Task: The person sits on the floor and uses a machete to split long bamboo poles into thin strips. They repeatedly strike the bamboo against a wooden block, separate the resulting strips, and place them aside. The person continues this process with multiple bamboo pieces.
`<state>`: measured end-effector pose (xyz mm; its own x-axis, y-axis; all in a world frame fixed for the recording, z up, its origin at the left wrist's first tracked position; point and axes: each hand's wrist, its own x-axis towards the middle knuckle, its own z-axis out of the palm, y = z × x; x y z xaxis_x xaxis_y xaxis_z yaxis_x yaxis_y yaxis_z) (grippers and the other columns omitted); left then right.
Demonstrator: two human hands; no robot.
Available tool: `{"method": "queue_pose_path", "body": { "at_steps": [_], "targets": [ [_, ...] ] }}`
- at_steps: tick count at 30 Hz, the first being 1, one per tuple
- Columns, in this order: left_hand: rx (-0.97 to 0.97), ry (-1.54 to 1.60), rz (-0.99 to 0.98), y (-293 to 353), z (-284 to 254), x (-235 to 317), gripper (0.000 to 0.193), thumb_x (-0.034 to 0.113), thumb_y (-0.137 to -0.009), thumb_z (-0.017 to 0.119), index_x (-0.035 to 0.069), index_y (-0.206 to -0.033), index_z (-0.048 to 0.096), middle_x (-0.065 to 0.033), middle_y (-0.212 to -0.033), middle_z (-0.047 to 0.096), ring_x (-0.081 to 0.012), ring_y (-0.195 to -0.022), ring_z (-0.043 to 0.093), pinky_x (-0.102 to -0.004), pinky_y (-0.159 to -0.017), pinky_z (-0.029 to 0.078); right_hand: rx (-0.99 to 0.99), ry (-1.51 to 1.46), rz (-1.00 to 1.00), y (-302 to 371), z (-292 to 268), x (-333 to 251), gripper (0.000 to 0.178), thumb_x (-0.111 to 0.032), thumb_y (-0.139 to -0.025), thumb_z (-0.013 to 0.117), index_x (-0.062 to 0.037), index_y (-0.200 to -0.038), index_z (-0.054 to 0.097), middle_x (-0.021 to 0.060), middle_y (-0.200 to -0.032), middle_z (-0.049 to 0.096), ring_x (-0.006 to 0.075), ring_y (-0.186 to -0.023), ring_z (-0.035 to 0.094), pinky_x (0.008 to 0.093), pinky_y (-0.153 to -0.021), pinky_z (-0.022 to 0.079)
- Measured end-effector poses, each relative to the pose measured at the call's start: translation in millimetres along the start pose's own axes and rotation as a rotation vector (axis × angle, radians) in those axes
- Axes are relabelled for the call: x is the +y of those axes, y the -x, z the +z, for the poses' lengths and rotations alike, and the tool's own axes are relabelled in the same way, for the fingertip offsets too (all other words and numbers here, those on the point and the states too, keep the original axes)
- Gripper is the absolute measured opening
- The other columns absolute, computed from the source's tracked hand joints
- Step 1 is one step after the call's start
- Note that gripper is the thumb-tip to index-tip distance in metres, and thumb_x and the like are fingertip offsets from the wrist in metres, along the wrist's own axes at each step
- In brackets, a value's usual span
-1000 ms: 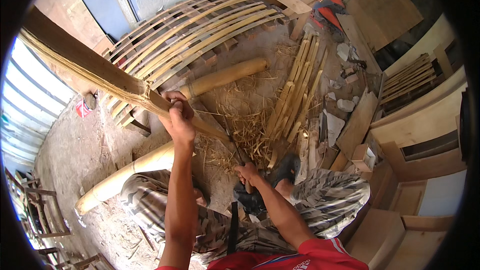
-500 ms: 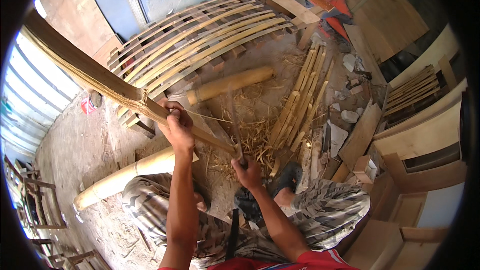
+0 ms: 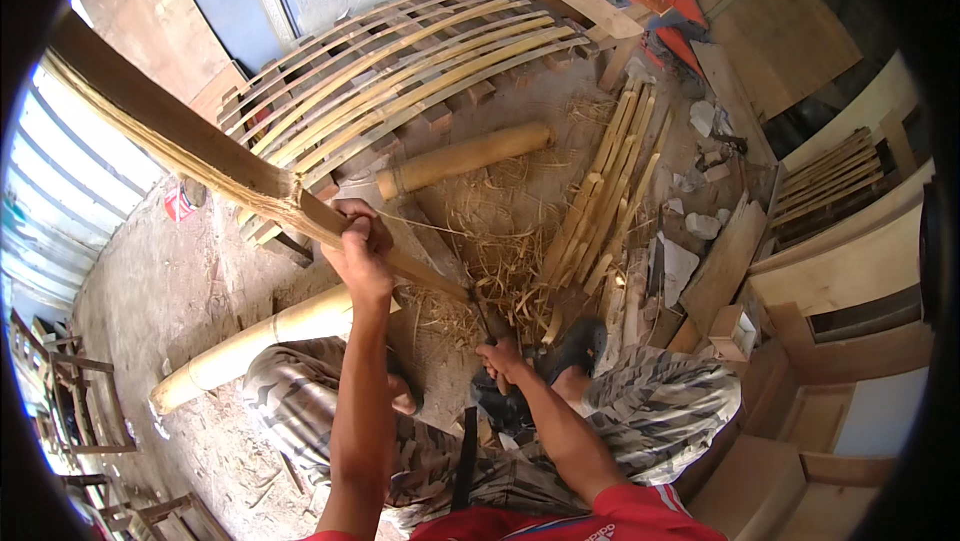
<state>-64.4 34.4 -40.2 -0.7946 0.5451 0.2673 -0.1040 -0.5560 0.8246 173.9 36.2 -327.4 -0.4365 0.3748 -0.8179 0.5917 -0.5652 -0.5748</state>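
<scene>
A long split bamboo pole (image 3: 215, 166) slants from the upper left down to the middle. My left hand (image 3: 360, 253) is closed around it just below a node. The pole's lower end meets the blade of a knife (image 3: 482, 319), whose full blade is hard to make out. My right hand (image 3: 503, 359) is wrapped round the knife's handle, low in front of my knees. Curled bamboo shavings (image 3: 500, 286) lie in a heap on the floor beyond the blade.
Whole bamboo lengths lie on the floor, one (image 3: 465, 163) ahead and another (image 3: 265, 346) by my left leg. Split bamboo strips (image 3: 600, 196) are stacked right of the shavings. A slatted bamboo rack (image 3: 400, 81) stands behind. Wooden boxes (image 3: 800, 341) and rubble crowd the right side.
My right hand has moved slightly down and toward me with the knife, whose blade now points at the pole's lower end instead of standing above it. My left hand keeps its hold.
</scene>
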Motion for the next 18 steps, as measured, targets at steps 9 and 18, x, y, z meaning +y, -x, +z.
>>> {"method": "queue_pose_path", "body": {
  "at_steps": [9,18],
  "targets": [
    [0.002,-0.051,-0.002,6,12,3,0.013,0.013,-0.079,0.049,0.001,-0.083,0.049,-0.0018,-0.06,0.041,-0.0082,-0.048,0.034,-0.0242,-0.045,0.028,-0.303,-0.227,0.059,18,-21,-7,0.032,-0.028,-0.096,0.058,-0.0092,-0.071,0.051,0.0053,-0.06,0.047,0.0161,-0.049,0.046,0.0441,-0.055,0.042],
    [0.014,-0.014,0.098,5,15,3,0.015,0.019,-0.08,0.051,0.006,-0.079,0.044,-0.0009,-0.061,0.038,-0.0084,-0.047,0.032,-0.0239,-0.042,0.028,0.251,0.131,-0.217,33,8,-52,0.032,-0.033,-0.094,0.062,-0.0017,-0.099,0.055,0.0078,-0.057,0.049,0.0196,-0.047,0.049,0.0405,-0.054,0.046]
  ]
}}
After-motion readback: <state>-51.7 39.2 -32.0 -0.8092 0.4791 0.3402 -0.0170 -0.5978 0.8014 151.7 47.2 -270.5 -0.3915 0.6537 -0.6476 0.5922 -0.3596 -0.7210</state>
